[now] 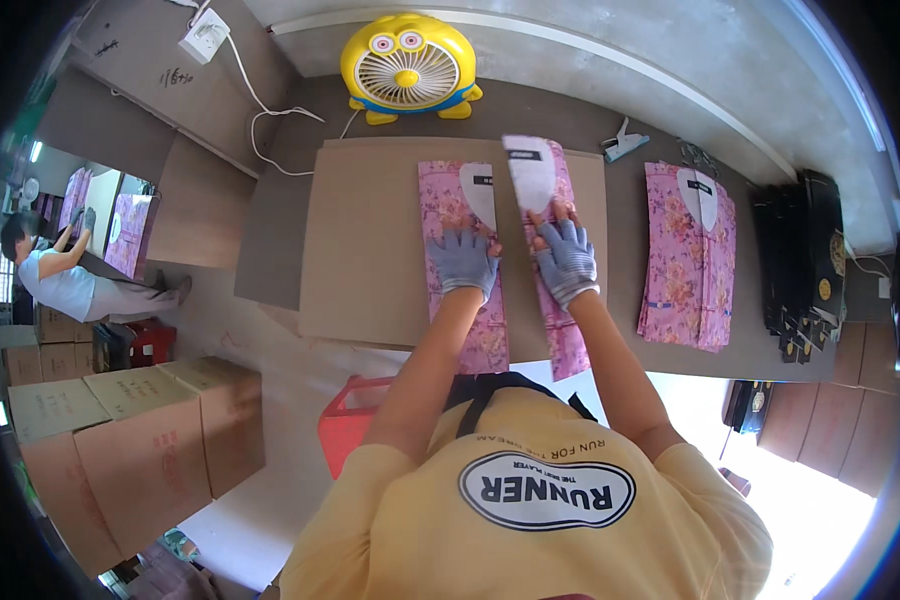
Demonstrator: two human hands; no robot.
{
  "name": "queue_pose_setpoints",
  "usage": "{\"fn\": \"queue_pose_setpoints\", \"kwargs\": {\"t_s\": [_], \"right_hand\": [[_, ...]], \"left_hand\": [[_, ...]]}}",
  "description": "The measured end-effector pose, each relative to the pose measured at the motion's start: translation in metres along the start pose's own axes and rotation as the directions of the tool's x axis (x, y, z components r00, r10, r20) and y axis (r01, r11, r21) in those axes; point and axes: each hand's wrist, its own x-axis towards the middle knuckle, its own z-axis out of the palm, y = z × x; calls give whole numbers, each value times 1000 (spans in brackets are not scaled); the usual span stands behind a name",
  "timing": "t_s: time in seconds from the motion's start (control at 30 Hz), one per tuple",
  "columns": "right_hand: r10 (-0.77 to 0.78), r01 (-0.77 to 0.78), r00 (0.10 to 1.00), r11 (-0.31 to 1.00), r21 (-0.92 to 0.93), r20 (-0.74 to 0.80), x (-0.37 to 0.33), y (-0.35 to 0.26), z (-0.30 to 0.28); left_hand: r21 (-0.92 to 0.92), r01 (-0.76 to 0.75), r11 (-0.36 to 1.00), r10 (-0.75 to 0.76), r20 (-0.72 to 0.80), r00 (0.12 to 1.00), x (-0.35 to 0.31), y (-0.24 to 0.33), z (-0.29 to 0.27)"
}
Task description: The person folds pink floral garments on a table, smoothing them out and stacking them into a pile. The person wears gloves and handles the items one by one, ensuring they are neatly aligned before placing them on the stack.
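Note:
My left hand (464, 263), in a grey-blue glove with bare fingertips, lies flat with spread fingers on a folded pink floral garment (445, 200). That garment has a white neck panel and a dark label. My right hand (568, 258), gloved alike, grips a second narrow folded floral piece (564, 335) just to the right. This piece is tilted, seems raised off the board, and its lower end reaches past the table's front edge. Its underside and part of the right hand's grip are hidden. Under both lies a large brown cardboard sheet (360, 240).
Folded floral garments (685, 270) lie in a pile at right, near dark packages (800, 260). A yellow fan (408, 70) and a light-blue scraper-like tool (625, 142) stand at the back. Cartons (135, 440) and a red stool (345, 425) are lower left; a co-worker (65, 270) works far left.

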Motion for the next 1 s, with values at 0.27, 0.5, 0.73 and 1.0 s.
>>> {"fn": "queue_pose_setpoints", "kwargs": {"t_s": [0.27, 0.5, 0.73, 1.0], "right_hand": [[144, -126, 986, 975, -185, 90, 15, -8, 34], [80, -31, 985, 954, -297, 155, 8, -6, 84], [95, -32, 979, 945, -325, 181, 9, -7, 90], [-98, 205, 944, 922, -328, 315, 46, 14, 59]], "left_hand": [[45, 186, 981, -178, -143, 974, 17, -12, 7], [76, 192, 978, -159, -317, 935, 14, -14, 30], [40, 160, 986, -143, -283, 949, 15, -8, 30], [-35, -39, 999, 34, -148, 988, -26, 17, 45]]}}
